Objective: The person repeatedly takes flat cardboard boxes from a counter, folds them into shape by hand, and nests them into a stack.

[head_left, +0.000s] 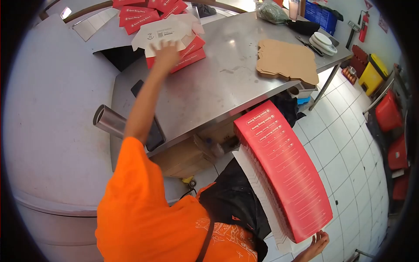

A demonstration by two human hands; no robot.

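Observation:
My left hand [167, 56] lies with spread fingers over the white inside flap of an open red food box [192, 45]. This box sits on another red box [192, 61] on the steel table [209, 83]. Low on the right, my right hand [317, 244] grips the lower end of a long stack of nested red cardboard boxes [288, 170], its fingers partly hidden. The stack slants beside my body, with white flaps along its left side.
More red boxes [144, 19] lie beyond the table. On it are flat brown cardboard pieces [286, 61], a white scale [323, 43], a plastic bag [271, 12] and a phone [155, 135]. A steel cylinder [109, 121] stands left. Red chairs [388, 111] line the right.

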